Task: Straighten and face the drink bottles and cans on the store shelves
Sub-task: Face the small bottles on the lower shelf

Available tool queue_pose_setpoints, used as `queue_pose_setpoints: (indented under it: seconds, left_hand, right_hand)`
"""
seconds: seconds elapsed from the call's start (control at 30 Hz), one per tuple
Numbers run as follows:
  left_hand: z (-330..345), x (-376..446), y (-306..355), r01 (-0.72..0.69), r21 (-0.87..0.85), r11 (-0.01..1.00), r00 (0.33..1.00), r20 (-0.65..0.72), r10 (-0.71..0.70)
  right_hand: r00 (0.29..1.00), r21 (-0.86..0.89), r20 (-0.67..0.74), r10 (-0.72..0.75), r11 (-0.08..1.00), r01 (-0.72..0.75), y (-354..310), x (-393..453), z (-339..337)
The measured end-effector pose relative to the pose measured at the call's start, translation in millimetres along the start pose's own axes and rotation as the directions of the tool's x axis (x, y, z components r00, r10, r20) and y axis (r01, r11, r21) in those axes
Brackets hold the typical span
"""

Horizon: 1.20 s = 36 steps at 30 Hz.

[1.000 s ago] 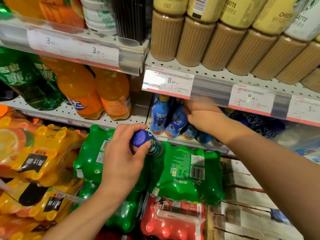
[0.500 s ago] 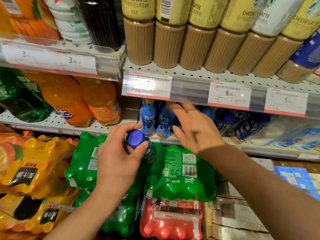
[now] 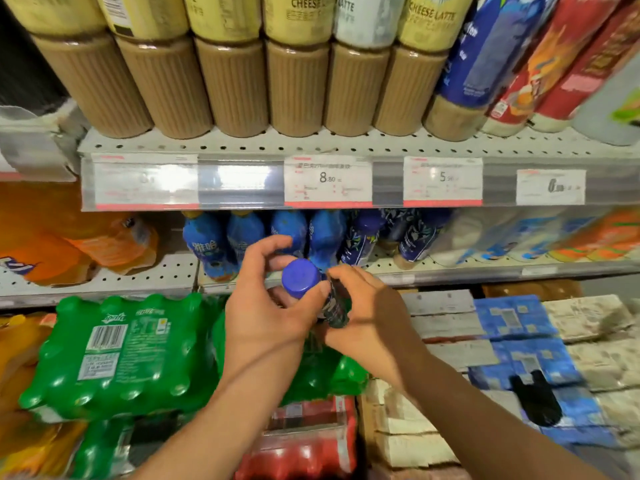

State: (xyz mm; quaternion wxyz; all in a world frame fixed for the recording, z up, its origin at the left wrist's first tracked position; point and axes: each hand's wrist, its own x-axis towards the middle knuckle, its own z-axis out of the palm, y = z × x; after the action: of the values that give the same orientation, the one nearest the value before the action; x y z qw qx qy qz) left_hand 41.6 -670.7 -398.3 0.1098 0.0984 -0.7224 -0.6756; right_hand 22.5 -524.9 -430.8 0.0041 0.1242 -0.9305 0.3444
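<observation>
While both hands clasp, bottle between

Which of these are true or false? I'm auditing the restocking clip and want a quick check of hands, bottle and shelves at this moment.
1. Both hands hold one blue-capped bottle. True: the left hand and right hand both grip it.
2. The bottle stands on the shelf. False: it is held in front of the middle shelf, off it.
3. The clearest price tag reads 8.80. True.
4. The shrink-wrapped pack at lower left is red. False: it is green.
5. The top shelf holds orange soda. False: it holds cheese latte bottles.
</observation>
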Motion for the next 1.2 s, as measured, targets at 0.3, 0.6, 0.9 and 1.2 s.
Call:
queue_pose_setpoints:
  seconds: [0.3, 0.6, 0.9, 1.2]
  left_hand:
    - [3, 27, -17, -0.142, 0.377, 0.915, 0.979, -0.085, 0.188]
    - [-9, 70, -36, -0.039, 0.669, 0.742, 0.967, -0.163, 0.197]
    - [-16, 92, -39, 0.087, 0.719, 0.690, 0.969, -0.223, 0.111]
    - [-23, 104, -41, 0.008, 0.822, 0.569, 0.972, -0.139, 0.188]
  right_hand:
    - [0.868, 0.124, -0.367, 0.335, 0.942, -0.312, 97, 21, -31]
    - [0.827, 0.144, -0.448, 0.340, 0.940, -0.308, 135, 50, 0]
    - [0.835, -0.072, -0.246, 0.492, 0.850, -0.522, 114, 61, -12]
    - [0.863, -0.367, -0.246, 0.442, 0.781, -0.505, 101, 69, -17]
